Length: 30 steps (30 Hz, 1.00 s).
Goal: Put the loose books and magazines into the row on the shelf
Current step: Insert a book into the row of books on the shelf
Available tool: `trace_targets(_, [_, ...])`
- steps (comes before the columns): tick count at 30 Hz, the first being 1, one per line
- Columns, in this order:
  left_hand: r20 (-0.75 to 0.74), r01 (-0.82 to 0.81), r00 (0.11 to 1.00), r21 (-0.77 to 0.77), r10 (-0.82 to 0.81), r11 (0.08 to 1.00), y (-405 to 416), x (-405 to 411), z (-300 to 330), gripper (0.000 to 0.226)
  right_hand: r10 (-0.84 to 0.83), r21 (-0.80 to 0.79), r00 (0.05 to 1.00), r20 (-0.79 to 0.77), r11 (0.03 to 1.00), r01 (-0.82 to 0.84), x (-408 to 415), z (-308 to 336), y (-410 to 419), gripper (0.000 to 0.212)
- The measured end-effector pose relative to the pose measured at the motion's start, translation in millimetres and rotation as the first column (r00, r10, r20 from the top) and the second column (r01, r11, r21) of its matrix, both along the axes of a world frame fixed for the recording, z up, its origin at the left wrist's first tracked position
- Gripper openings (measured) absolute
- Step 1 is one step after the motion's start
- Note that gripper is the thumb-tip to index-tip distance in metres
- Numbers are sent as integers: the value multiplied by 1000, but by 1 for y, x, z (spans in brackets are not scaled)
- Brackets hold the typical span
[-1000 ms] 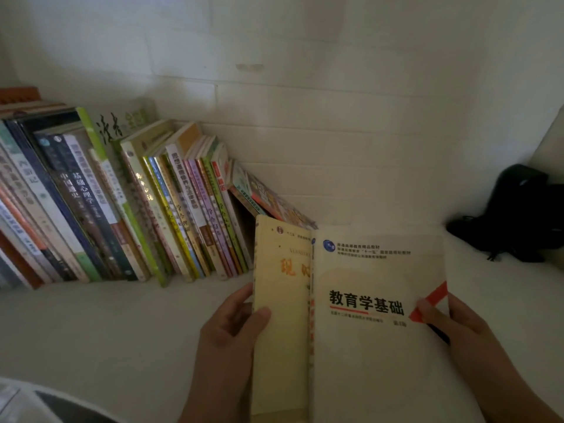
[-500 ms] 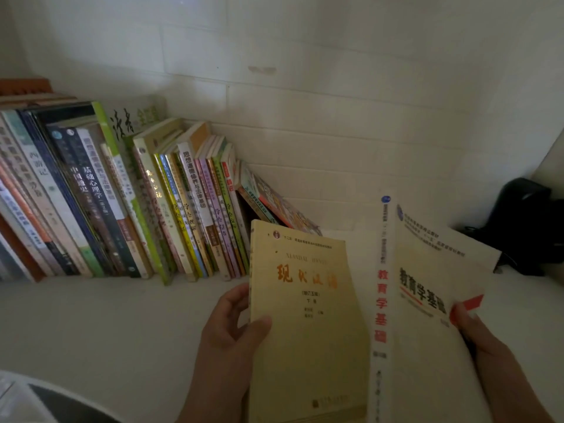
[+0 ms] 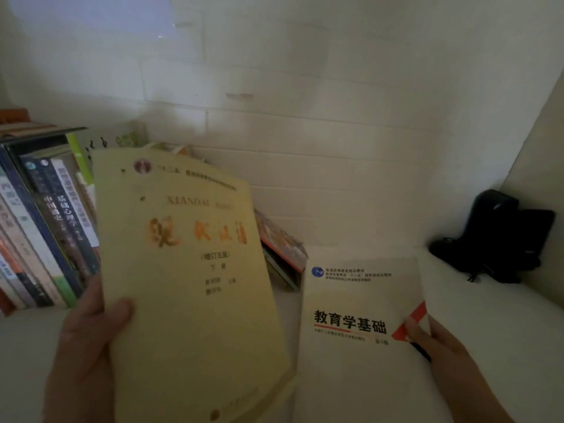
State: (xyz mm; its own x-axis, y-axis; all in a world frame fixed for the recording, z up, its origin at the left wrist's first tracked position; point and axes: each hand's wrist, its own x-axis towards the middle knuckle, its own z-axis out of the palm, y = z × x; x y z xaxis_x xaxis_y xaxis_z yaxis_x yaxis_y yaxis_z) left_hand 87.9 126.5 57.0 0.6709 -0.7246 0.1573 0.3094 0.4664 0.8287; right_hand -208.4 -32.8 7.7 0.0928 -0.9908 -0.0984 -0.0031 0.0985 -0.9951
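My left hand (image 3: 88,340) grips a yellow book (image 3: 189,285) with orange characters by its left edge, cover facing me, raised in front of the row of books (image 3: 45,233) standing on the white shelf (image 3: 27,355). The yellow book hides the right part of that row. My right hand (image 3: 439,352) holds a white book (image 3: 360,340) with black characters and a red corner mark by its right edge, lying low and flat to the right. Behind the two books, a few colourful thin books (image 3: 283,242) lean at the row's right end.
A black object (image 3: 494,236) with a cord sits in the shelf's right back corner. A white tiled wall (image 3: 305,117) runs behind the row. Bare shelf surface lies between the leaning books and the black object.
My left hand has lifted the yellow book up and left, in front of the row. My right hand has lowered the white book flat, cover up, apart from the yellow one.
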Motion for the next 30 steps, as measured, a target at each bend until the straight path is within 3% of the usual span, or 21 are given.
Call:
trace_targets(1, [-3,20,1000,-43,-20,999,-2,0,5,57,9,-13,1000,-12,1000,-10,2,0,0,21])
trace_targets(3, [-7,98,995,-97,-99,990,-11,-11,15,28,43,-24,999,-12,999,-43,4,-1,0,21])
trace_targets(4, [-18,168,985,-102,-171,980,-20,-20,18,25,42,-25,999,-11,999,-42,5,-2,2,19])
trace_targets(8, [27,295,953,145,-302,944,-65,-60,-2,36,134,-60,991,-11,989,-135,4,-7,5,25])
trace_targets(11, [237,182,936,303,-259,935,-86,-83,-28,41,202,-37,979,25,979,-201,1,-7,8,25])
trace_targets(13, [314,122,918,360,-243,925,-90,-89,-39,41,167,-50,985,-37,984,-169,1,-5,8,26])
trace_targets(15, [287,169,914,373,-287,912,-89,-93,-44,43,130,-59,989,-71,989,-134,2,-3,8,27])
trace_targets(18, [130,299,910,455,-395,839,-83,-98,-47,46,60,-86,998,7,995,-60,8,8,14,26])
trace_targets(19, [139,301,903,472,-407,829,-81,-99,-45,38,108,-52,994,17,993,-107,9,11,16,45])
trace_targets(20, [182,280,897,469,-402,838,-80,-99,-44,32,160,10,981,107,987,-162,7,14,18,58])
trace_targets(21, [238,246,894,448,-380,860,-78,-99,-42,30,197,61,962,189,975,-211,8,21,23,58])
trace_targets(24, [383,160,879,323,-284,933,-73,-99,-30,42,298,-91,915,273,954,-284,9,41,29,21])
trace_targets(27, [501,133,843,160,-196,978,-68,-97,-19,53,352,-254,892,283,924,-284,14,50,28,69])
trace_targets(30, [540,159,827,38,-155,986,-65,-94,-15,53,341,-261,878,337,929,-261,15,49,26,92])
